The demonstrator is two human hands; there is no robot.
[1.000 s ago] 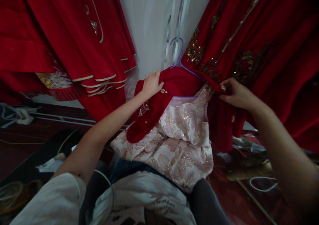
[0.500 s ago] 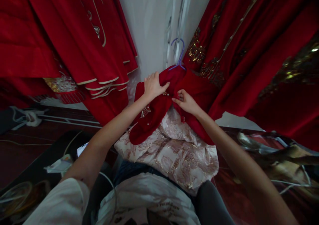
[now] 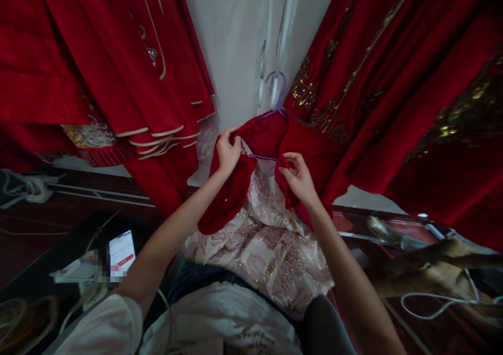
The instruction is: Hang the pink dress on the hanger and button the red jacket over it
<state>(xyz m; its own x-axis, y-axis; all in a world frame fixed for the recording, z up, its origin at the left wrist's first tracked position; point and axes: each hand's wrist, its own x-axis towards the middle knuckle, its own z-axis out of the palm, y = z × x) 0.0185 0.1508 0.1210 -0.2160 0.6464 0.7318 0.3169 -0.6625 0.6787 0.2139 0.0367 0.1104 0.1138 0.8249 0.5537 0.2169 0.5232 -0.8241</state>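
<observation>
A red garment [image 3: 310, 140] with bead trim sits on a purple hanger [image 3: 280, 96], its front spread apart so the hanger's lower bar shows. My left hand [image 3: 229, 150] is closed on the garment's left front edge, thumb over the beaded trim. The right front edge is pinched between the thumb and fingers of my right hand [image 3: 297, 176]. Beneath the red cloth, a pale pink floral brocade fabric [image 3: 275, 255] with a metallic sheen lies across my lap.
Red garments with pale piping [image 3: 165, 82] hang at the left. More red garments with gold sequins [image 3: 393, 93] hang at the right. A lit phone [image 3: 121, 253] rests on a dark surface at lower left, near white cables. Wrapped bundles and a cord [image 3: 428, 315] lie at lower right.
My left hand has moved left and down with the front edge, and the garment's opening has widened, showing the hanger bar. My right hand has shifted slightly right and down.
</observation>
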